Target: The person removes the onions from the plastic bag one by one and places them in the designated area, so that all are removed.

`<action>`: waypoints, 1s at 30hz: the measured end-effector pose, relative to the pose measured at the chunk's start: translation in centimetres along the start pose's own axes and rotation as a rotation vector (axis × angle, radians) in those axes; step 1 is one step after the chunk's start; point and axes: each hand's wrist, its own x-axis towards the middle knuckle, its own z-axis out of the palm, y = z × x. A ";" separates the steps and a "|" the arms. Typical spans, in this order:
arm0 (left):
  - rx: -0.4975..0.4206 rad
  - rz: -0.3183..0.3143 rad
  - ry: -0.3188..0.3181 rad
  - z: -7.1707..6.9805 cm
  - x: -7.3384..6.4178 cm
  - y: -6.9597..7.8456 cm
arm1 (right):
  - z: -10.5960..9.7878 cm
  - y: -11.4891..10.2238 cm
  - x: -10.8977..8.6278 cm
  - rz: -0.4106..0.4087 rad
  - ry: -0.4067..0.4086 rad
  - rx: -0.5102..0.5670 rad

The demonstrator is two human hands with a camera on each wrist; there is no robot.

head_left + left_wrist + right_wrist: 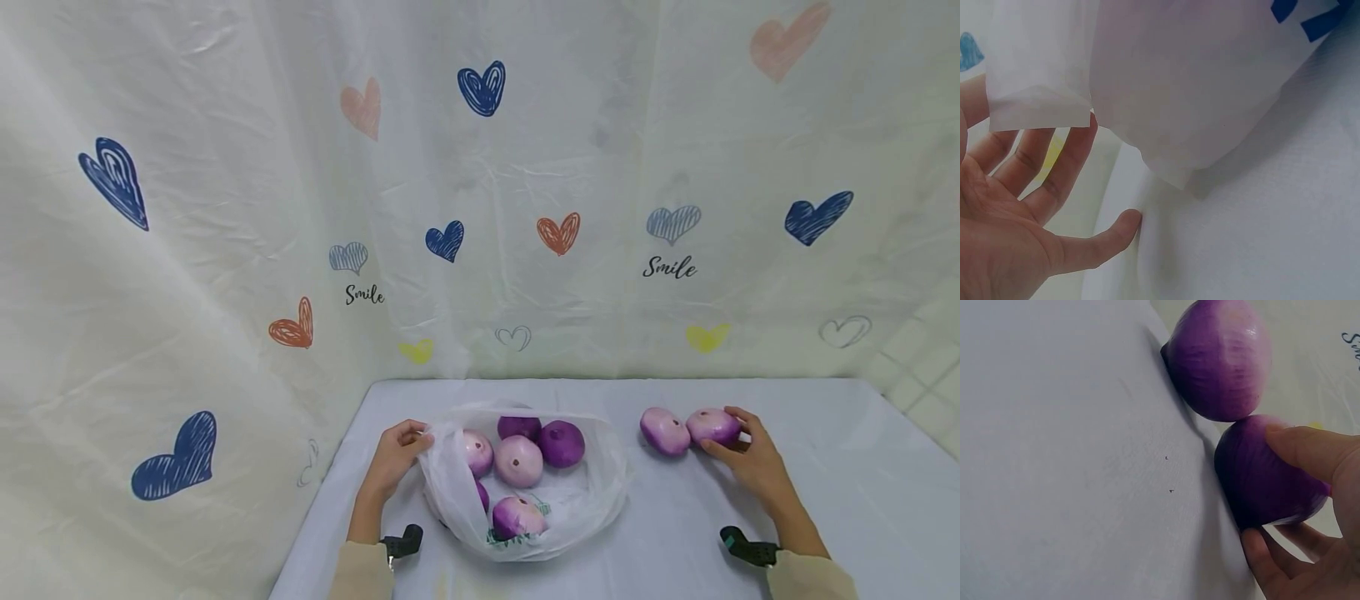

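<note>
A white plastic bag (592, 521) lies with its mouth facing up, several purple onions (518, 462) inside it. At the bag's left rim is my left hand (399, 457). In the left wrist view its fingers (1072, 162) reach behind a hanging flap of the bag (1041, 75), while the thumb stands apart from them. To the right of the bag, my right hand (753, 462) grips an onion (712, 426) between thumb and fingers. The right wrist view has the thumb on top of this onion (1266, 472). A second onion (664, 432) sits right against it on the left.
A white cloth covers the table (675, 533). Behind it hangs a pale curtain (600, 167) printed with hearts and the word "Smile". Each wrist carries a black strap mount, the left mount (403, 542) beside the bag and the right mount (746, 547) on the table's right side.
</note>
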 end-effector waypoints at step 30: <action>-0.006 0.009 0.020 0.1 0.0 0.0 | -1.0 -0.4 0.0 -0.021 0.051 -0.015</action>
